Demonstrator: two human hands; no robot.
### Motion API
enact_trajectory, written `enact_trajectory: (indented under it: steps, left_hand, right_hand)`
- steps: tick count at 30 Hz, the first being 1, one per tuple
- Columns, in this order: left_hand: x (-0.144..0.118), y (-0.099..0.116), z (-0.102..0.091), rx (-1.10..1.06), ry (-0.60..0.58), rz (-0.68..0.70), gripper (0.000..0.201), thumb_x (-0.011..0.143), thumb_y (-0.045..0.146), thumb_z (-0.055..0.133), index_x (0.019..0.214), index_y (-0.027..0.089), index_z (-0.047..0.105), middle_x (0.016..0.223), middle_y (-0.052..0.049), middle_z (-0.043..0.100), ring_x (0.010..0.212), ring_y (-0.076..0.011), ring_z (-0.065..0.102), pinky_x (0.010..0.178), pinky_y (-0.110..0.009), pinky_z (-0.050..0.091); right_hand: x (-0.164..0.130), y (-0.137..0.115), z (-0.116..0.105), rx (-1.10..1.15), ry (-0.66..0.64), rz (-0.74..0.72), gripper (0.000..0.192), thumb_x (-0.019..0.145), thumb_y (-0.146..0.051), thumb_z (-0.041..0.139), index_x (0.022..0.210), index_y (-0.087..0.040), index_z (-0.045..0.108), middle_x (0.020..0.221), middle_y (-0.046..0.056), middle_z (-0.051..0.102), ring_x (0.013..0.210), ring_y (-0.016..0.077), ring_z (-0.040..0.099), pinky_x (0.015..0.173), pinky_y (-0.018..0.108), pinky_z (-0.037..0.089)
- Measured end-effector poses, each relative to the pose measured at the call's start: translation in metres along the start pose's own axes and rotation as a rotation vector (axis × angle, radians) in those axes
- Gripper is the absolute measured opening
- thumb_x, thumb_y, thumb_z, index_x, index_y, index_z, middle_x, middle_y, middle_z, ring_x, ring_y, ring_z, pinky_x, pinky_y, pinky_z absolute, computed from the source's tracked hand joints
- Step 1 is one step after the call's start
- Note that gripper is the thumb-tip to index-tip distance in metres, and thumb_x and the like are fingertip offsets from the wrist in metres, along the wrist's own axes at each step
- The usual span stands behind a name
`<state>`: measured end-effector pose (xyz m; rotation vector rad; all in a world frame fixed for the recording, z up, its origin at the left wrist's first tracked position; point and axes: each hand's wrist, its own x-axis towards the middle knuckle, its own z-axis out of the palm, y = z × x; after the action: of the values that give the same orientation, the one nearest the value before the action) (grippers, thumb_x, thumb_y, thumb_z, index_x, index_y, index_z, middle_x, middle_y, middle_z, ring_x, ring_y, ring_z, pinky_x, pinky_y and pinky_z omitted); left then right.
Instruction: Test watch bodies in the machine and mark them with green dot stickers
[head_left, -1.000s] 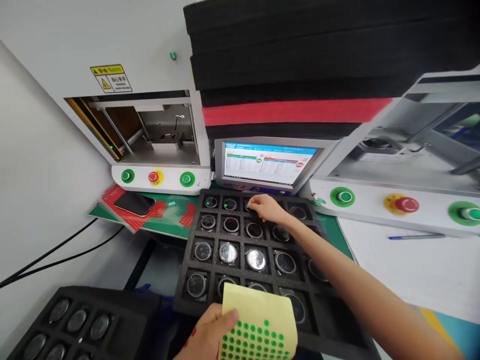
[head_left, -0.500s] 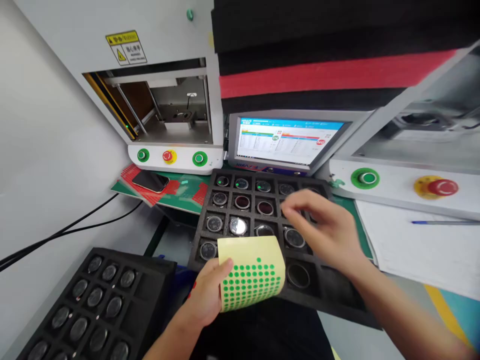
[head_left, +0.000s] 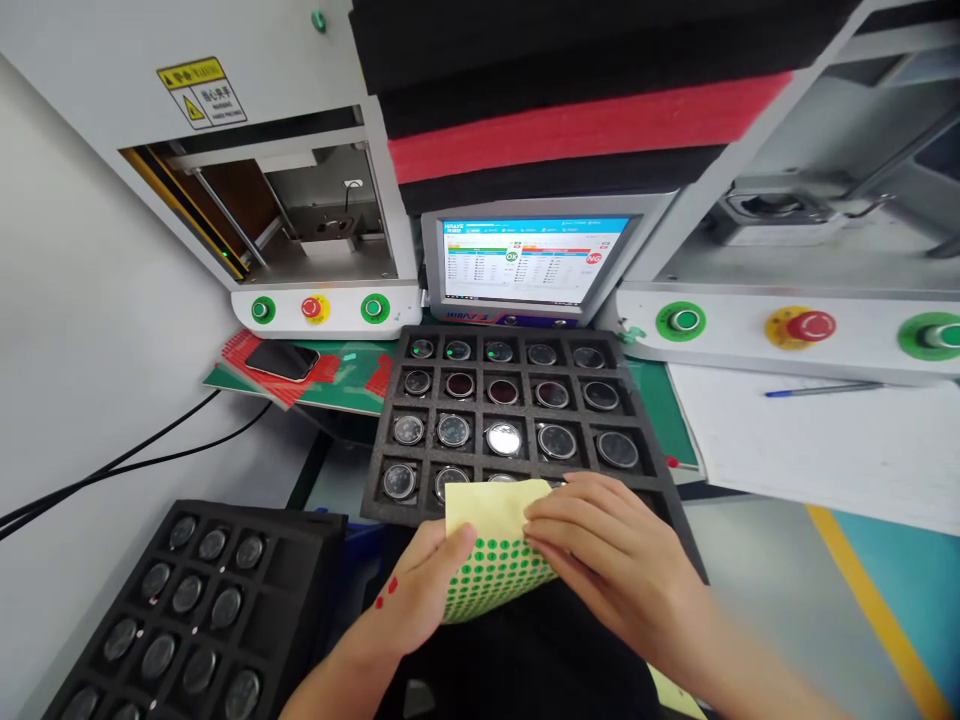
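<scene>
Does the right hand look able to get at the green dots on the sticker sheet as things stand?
Probably yes. The right hand already lies on the sticker sheet, which the left hand holds up by its edge, and nothing sits between the two.

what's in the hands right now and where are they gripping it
The left hand holds the yellow sheet of green dot stickers by its left edge, thumb on top. The right hand rests its fingertips on the sheet's right side.
</scene>
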<state>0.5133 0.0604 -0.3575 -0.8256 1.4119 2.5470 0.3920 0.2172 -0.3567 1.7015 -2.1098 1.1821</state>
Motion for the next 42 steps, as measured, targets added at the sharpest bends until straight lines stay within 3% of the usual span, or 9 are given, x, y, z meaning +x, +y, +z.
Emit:
enact_trajectory:
  steps: [6,14,20,25,34,38,40,42]
  left_hand:
    - [-0.002,-0.007,0.000,0.065,0.129,0.002,0.059,0.067,0.063,0.075,0.098,0.014,0.076,0.098,-0.011,0.076,0.105,-0.0331,0.065,0.095,-0.041,0.048]
    - [-0.004,0.002,0.005,0.205,0.063,-0.031,0.058,0.070,0.069,0.068,0.088,0.015,0.077,0.089,-0.008,0.077,0.098,-0.0289,0.067,0.086,-0.034,0.051]
    - [-0.013,0.007,0.009,0.402,0.214,-0.015,0.047,0.079,0.059,0.065,0.095,0.017,0.077,0.094,-0.007,0.076,0.100,-0.0283,0.065,0.088,-0.032,0.050]
    - [-0.007,0.011,0.005,0.498,0.020,0.029,0.054,0.086,0.062,0.053,0.102,0.016,0.076,0.089,-0.007,0.075,0.091,-0.0267,0.065,0.085,-0.034,0.052]
    - [-0.003,0.017,0.002,0.443,-0.021,-0.016,0.055,0.085,0.062,0.054,0.106,0.016,0.074,0.107,-0.010,0.074,0.116,-0.0308,0.059,0.103,-0.038,0.043]
    - [0.001,0.014,0.000,0.365,0.013,-0.042,0.045,0.082,0.056,0.063,0.100,0.017,0.076,0.100,-0.009,0.076,0.114,-0.0314,0.060,0.103,-0.039,0.043]
    - [0.005,0.011,-0.001,0.223,0.064,-0.076,0.042,0.077,0.055,0.068,0.091,0.016,0.077,0.089,-0.009,0.077,0.108,-0.0326,0.064,0.099,-0.041,0.047]
    - [0.010,0.008,-0.002,0.040,0.098,-0.093,0.044,0.071,0.057,0.073,0.085,0.015,0.077,0.084,-0.009,0.077,0.104,-0.0339,0.066,0.096,-0.042,0.049]
  right_hand:
    - [-0.008,0.001,0.000,0.031,0.018,-0.009,0.011,0.091,-0.009,0.059,0.098,-0.017,0.062,0.091,-0.001,0.069,0.083,0.0121,0.056,0.096,0.035,0.040]
    - [-0.014,0.004,-0.001,0.099,0.030,0.044,0.013,0.087,-0.006,0.062,0.092,-0.017,0.060,0.087,-0.001,0.068,0.080,0.0117,0.058,0.093,0.034,0.042]
    - [-0.015,0.006,-0.001,0.085,0.005,0.065,0.014,0.088,-0.007,0.062,0.095,-0.018,0.060,0.089,0.000,0.067,0.081,0.0120,0.059,0.093,0.035,0.041]
    - [-0.015,0.005,-0.001,0.090,-0.025,0.076,0.012,0.089,-0.007,0.060,0.092,-0.019,0.059,0.087,-0.001,0.067,0.079,0.0118,0.060,0.094,0.036,0.041]
    - [-0.009,0.005,0.006,0.048,0.001,0.104,0.013,0.089,-0.010,0.059,0.097,-0.019,0.059,0.085,-0.001,0.068,0.077,0.0116,0.063,0.091,0.034,0.046]
    - [-0.011,0.005,0.005,0.034,-0.032,0.070,0.010,0.089,-0.010,0.059,0.093,-0.020,0.062,0.088,0.000,0.069,0.081,0.0125,0.064,0.095,0.035,0.045]
    - [-0.005,0.021,0.001,0.069,-0.018,0.071,0.009,0.091,-0.014,0.058,0.091,-0.021,0.063,0.088,0.000,0.070,0.082,0.0136,0.065,0.095,0.035,0.046]
    - [0.010,0.054,-0.003,0.123,0.031,0.240,0.009,0.090,-0.024,0.059,0.083,-0.023,0.065,0.085,0.000,0.071,0.083,0.0160,0.066,0.087,0.033,0.050]
